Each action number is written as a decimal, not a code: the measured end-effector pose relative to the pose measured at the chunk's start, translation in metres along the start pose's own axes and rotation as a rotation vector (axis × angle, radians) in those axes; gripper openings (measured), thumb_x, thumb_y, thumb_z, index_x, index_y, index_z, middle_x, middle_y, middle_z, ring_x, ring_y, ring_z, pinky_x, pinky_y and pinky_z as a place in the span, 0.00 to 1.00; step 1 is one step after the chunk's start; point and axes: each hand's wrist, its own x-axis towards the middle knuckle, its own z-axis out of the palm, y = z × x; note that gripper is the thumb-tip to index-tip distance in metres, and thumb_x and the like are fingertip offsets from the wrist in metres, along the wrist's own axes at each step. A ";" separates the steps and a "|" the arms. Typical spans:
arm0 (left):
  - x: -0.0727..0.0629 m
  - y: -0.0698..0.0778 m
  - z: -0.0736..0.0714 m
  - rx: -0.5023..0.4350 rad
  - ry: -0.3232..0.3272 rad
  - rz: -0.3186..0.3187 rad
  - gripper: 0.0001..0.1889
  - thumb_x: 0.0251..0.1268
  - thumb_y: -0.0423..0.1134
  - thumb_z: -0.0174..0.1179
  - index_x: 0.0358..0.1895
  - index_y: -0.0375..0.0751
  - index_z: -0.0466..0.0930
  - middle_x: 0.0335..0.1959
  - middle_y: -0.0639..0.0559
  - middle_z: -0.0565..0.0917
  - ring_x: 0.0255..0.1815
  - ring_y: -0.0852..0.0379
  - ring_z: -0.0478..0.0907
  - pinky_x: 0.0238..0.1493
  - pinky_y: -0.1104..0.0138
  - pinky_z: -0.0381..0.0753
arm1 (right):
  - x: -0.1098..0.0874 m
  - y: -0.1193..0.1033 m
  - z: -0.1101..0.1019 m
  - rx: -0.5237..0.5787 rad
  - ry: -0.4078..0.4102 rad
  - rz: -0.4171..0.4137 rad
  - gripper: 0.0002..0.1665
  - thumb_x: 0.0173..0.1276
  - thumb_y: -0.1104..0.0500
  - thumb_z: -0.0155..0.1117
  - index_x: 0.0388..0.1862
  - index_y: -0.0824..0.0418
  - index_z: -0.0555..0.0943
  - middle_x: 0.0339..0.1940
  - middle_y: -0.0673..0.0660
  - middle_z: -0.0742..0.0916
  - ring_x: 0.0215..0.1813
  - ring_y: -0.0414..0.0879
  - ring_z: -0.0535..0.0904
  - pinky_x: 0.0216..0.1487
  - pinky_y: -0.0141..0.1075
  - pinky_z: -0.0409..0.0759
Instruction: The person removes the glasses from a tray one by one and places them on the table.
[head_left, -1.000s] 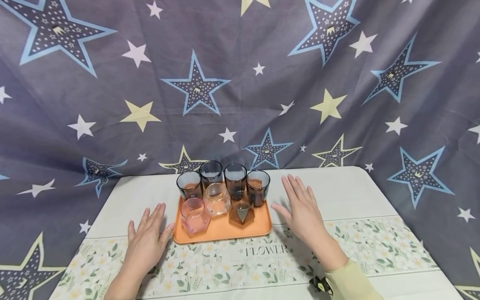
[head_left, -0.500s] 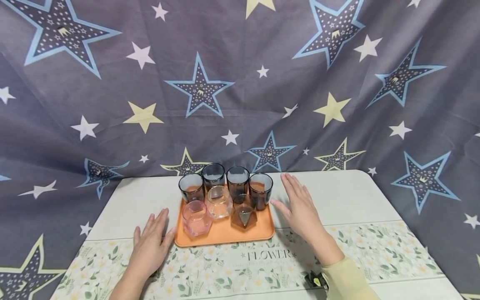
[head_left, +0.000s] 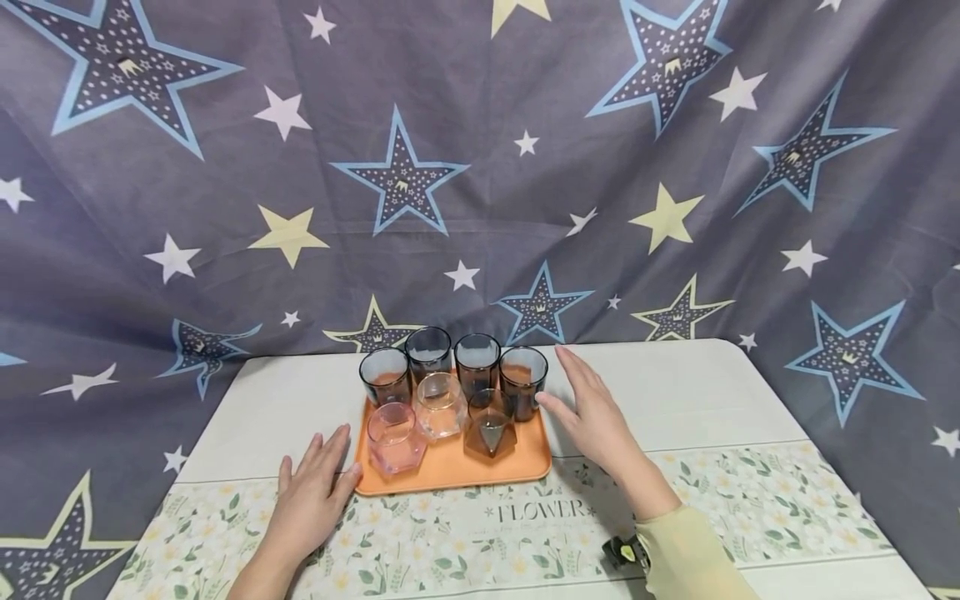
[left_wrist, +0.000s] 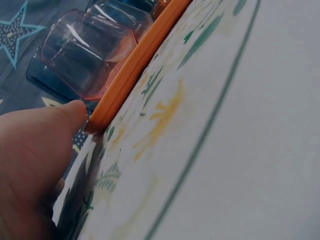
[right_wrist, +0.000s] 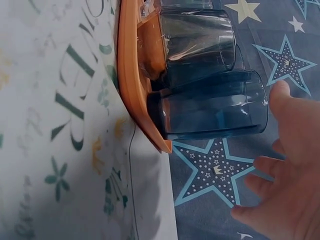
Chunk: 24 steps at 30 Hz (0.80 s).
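Note:
An orange tray [head_left: 457, 475] bears several glasses. At its back stand several dark blue-grey tumblers, the rightmost [head_left: 523, 379] near the tray's right end. In front are a pink glass [head_left: 395, 442], a clear glass [head_left: 441, 408] and a smoky brown glass [head_left: 490, 429], all with angular bases. My left hand [head_left: 311, 500] lies beside the tray's left edge, its thumb [left_wrist: 75, 112] close to the corner; I cannot tell if they touch. My right hand [head_left: 596, 421] is by the rightmost tumbler [right_wrist: 215, 107], thumb and fingers spread, holding nothing.
A white tablecloth [head_left: 292, 392] with a floral band and the word FLOWER covers the table. Behind it hangs a grey curtain [head_left: 480, 208] printed with stars. A small dark object [head_left: 622, 552] sits at the right sleeve's cuff.
Both hands have moved inward, the left one rightward to the tray's edge and the right one leftward toward the rightmost tumbler. The view has shifted slightly; the glasses keep their arrangement.

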 end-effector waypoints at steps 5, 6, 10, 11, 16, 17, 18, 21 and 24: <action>-0.002 -0.002 0.001 -0.002 0.003 0.023 0.38 0.90 0.58 0.53 0.89 0.39 0.60 0.87 0.39 0.65 0.89 0.29 0.50 0.81 0.24 0.29 | 0.004 -0.002 0.001 0.043 -0.037 0.035 0.51 0.84 0.40 0.66 0.95 0.51 0.54 0.91 0.62 0.63 0.89 0.65 0.58 0.86 0.65 0.58; -0.002 -0.001 0.001 0.001 0.001 0.023 0.38 0.90 0.58 0.53 0.89 0.40 0.60 0.86 0.39 0.66 0.89 0.29 0.51 0.81 0.24 0.29 | 0.005 -0.002 0.001 0.050 -0.044 0.040 0.51 0.84 0.40 0.66 0.95 0.51 0.54 0.91 0.62 0.63 0.89 0.65 0.58 0.85 0.65 0.58; -0.002 0.000 0.001 0.017 -0.011 0.012 0.36 0.90 0.57 0.54 0.89 0.41 0.62 0.85 0.38 0.68 0.89 0.29 0.52 0.81 0.24 0.28 | 0.009 -0.002 0.001 0.076 -0.067 0.052 0.51 0.84 0.40 0.66 0.95 0.52 0.54 0.90 0.64 0.63 0.88 0.65 0.58 0.85 0.65 0.59; -0.002 0.001 0.001 0.019 -0.016 0.009 0.36 0.90 0.57 0.54 0.89 0.41 0.63 0.84 0.38 0.69 0.89 0.29 0.52 0.81 0.24 0.28 | 0.010 -0.002 0.000 0.085 -0.072 0.053 0.51 0.84 0.41 0.66 0.94 0.53 0.54 0.90 0.64 0.64 0.88 0.65 0.58 0.85 0.65 0.59; -0.001 0.003 0.001 0.028 -0.043 0.001 0.34 0.90 0.56 0.54 0.88 0.42 0.64 0.83 0.37 0.71 0.88 0.29 0.53 0.80 0.24 0.26 | 0.013 -0.004 0.000 0.123 -0.089 0.060 0.51 0.85 0.42 0.67 0.94 0.53 0.54 0.89 0.66 0.65 0.87 0.66 0.62 0.84 0.65 0.61; -0.001 0.002 0.001 0.030 -0.047 -0.001 0.34 0.90 0.56 0.54 0.88 0.42 0.64 0.83 0.37 0.71 0.88 0.29 0.53 0.80 0.24 0.26 | 0.014 -0.004 0.000 0.125 -0.093 0.060 0.51 0.85 0.42 0.67 0.94 0.53 0.54 0.89 0.66 0.65 0.86 0.67 0.63 0.84 0.66 0.61; -0.001 0.002 0.001 0.032 -0.051 -0.003 0.34 0.90 0.56 0.54 0.88 0.43 0.64 0.83 0.37 0.71 0.88 0.29 0.53 0.80 0.24 0.26 | 0.015 -0.004 0.000 0.127 -0.097 0.062 0.51 0.85 0.41 0.66 0.94 0.53 0.54 0.89 0.66 0.66 0.86 0.67 0.64 0.84 0.66 0.62; 0.000 0.001 0.002 0.034 -0.056 -0.004 0.34 0.90 0.55 0.54 0.88 0.43 0.64 0.82 0.37 0.71 0.89 0.30 0.52 0.80 0.25 0.25 | 0.016 -0.004 0.000 0.131 -0.107 0.058 0.51 0.85 0.41 0.66 0.94 0.53 0.54 0.88 0.67 0.66 0.85 0.68 0.65 0.83 0.67 0.63; 0.000 0.001 0.002 0.036 -0.051 0.001 0.33 0.90 0.54 0.54 0.88 0.42 0.65 0.83 0.38 0.72 0.89 0.30 0.52 0.80 0.25 0.25 | 0.018 -0.005 0.000 0.135 -0.114 0.051 0.51 0.85 0.42 0.67 0.94 0.54 0.54 0.88 0.67 0.66 0.84 0.68 0.66 0.82 0.67 0.63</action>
